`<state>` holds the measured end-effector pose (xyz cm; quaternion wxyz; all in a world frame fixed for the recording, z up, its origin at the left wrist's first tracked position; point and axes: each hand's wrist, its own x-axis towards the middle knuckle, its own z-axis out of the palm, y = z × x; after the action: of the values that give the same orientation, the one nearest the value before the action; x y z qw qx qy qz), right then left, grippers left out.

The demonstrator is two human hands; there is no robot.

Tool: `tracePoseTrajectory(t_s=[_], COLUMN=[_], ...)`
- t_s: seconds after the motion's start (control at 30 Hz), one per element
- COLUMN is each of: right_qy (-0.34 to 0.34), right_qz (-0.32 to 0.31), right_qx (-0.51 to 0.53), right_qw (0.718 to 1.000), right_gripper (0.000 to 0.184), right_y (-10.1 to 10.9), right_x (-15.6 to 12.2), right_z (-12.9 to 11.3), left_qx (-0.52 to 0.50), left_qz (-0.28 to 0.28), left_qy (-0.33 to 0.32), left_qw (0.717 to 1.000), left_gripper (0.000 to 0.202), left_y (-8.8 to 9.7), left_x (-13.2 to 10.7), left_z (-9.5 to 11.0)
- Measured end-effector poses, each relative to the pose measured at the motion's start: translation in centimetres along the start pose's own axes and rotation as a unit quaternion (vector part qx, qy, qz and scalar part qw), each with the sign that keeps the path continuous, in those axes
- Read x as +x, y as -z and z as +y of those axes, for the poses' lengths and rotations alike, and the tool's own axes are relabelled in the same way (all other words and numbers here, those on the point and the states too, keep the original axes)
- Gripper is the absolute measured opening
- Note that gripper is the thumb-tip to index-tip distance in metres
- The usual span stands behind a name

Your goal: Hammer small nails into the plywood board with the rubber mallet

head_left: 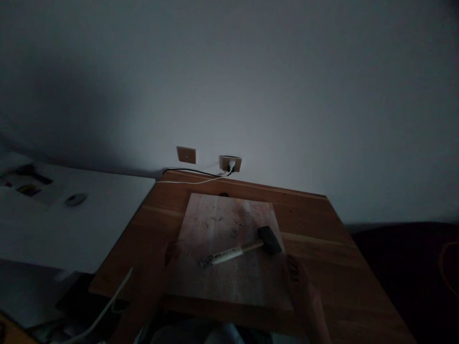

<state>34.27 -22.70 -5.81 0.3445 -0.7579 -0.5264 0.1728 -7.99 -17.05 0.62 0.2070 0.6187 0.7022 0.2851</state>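
A pale wooden board [229,282] lies on the wooden table, its near edge close to the table's front. On it rests a mallet [269,240] with a black head and a light, worn handle pointing left. Several small metal nails or screws [234,233] are scattered behind the handle; their exact kind is too small to tell. At the board's left edge is my left hand [167,260], dim in the shadow, its fingers closed on the side. My right hand [297,279] holds the right edge with fingers curled, just below the mallet head.
The brown table [315,229] stands against a grey wall with a socket [232,164] and plugged-in cables [193,181]. A white table [107,215] adjoins at left, bearing a roll of tape [75,199] and a dark tool [34,173]. A white cable [107,306] hangs at lower left.
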Motion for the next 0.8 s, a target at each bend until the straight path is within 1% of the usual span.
tracePoseTrajectory(t_s=[0.07, 0.13, 0.27, 0.33, 0.43, 0.5, 0.6, 0.67, 0.7, 0.73, 0.8], right_qy=[0.013, 0.011, -0.037, -0.063, -0.078, -0.08, -0.079, -0.082, -0.081, -0.077, -0.064], right_qz=[0.012, 0.011, 0.0, -0.007, -0.017, 0.002, 0.063, 0.087, 0.086, 0.072, 0.023], right_qx=[-0.007, -0.007, 0.012, 0.027, 0.045, 0.045, 0.039, 0.057, 0.079, 0.116, 0.222], right_qw=[1.0, 1.0, 0.999, 0.998, 0.996, 0.996, 0.994, 0.991, 0.99, 0.988, 0.973], right_gripper=[0.039, 0.037, 0.042, 0.045, 0.048, 0.052, 0.054, 0.051, 0.048, 0.047, 0.043], right_y=[0.7, 1.1, 1.3, 1.4, 1.4, 1.4, 1.6, 1.5, 1.3, 1.0, -0.1], right_x=[-0.4, -0.8, -1.1, -1.0, -0.8, -0.5, -0.3, -0.3, -0.5, -0.7, -1.5], right_z=[0.2, 0.1, -0.6, -0.8, -0.7, -0.8, -1.7, -3.2, -4.2, -5.3, -7.6], left_qx=[-0.004, 0.001, 0.012, 0.006, 0.013, 0.034, 0.072, 0.098, 0.108, 0.114, 0.11], left_qz=[-0.015, -0.028, -0.033, -0.054, -0.079, -0.084, -0.091, -0.091, -0.09, -0.091, -0.1], left_qy=[0.012, 0.016, 0.022, 0.037, 0.063, 0.064, 0.02, -0.016, -0.035, -0.056, -0.116], left_qw=[1.0, 0.999, 0.999, 0.998, 0.995, 0.994, 0.993, 0.991, 0.989, 0.988, 0.982], left_gripper=[0.041, 0.041, 0.042, 0.045, 0.051, 0.052, 0.046, 0.041, 0.039, 0.038, 0.036], left_y=[0.0, 0.4, 1.3, 1.5, 1.5, 1.3, 0.7, -0.1, -0.7, -1.4, -2.8], left_x=[0.0, 0.1, 0.4, 0.3, 0.5, 0.8, 1.9, 2.6, 2.9, 3.2, 3.4], left_z=[0.6, 1.3, 2.2, 2.2, 1.6, 1.1, 0.6, 0.6, 0.7, 0.8, 1.0])
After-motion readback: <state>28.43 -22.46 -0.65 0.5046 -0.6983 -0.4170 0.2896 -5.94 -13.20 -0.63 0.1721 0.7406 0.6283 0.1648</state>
